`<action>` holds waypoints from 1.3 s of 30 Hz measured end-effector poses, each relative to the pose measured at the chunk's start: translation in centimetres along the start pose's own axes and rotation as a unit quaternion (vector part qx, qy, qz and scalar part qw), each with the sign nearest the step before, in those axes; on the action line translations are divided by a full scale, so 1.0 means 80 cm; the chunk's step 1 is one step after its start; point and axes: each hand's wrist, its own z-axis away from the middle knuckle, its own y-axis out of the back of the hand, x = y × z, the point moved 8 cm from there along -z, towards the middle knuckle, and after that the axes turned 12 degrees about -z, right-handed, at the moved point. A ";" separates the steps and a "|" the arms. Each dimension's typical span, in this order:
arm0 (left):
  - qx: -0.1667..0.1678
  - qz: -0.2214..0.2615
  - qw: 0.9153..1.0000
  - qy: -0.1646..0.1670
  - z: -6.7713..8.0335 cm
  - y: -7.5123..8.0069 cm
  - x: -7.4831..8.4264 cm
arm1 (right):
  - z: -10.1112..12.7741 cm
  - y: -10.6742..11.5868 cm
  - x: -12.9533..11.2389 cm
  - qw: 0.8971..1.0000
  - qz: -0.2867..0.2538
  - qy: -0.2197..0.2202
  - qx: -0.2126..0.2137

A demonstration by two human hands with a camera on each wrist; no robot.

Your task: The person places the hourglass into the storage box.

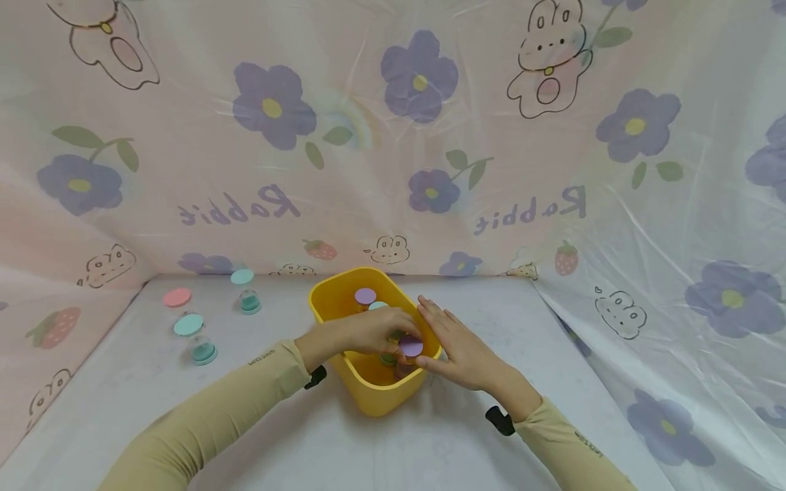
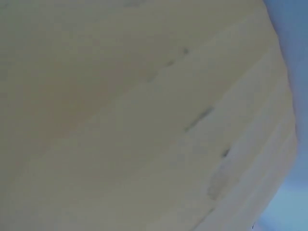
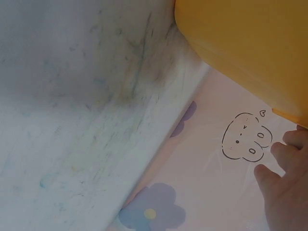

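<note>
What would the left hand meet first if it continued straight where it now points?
Probably the bin's right wall; the purple timer that the left hand holds may touch it first. The right hand is beside that wall. Depth inside the bin is hard to judge.

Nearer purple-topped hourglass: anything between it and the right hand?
The yellow bin's right wall, for most of the right hand; nothing visible comes between the hourglass and the left hand.
</note>
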 end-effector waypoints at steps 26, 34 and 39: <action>0.293 0.010 0.950 0.111 0.109 0.094 -0.034 | 0.001 0.000 0.002 1.000 -0.002 -0.018 0.005; 0.449 0.007 0.864 0.228 0.185 0.109 -0.088 | 0.000 0.000 0.003 1.000 -0.004 -0.031 0.004; 0.528 -0.010 0.796 0.297 0.233 0.104 -0.122 | 0.000 -0.001 0.002 1.000 -0.007 -0.026 0.006</action>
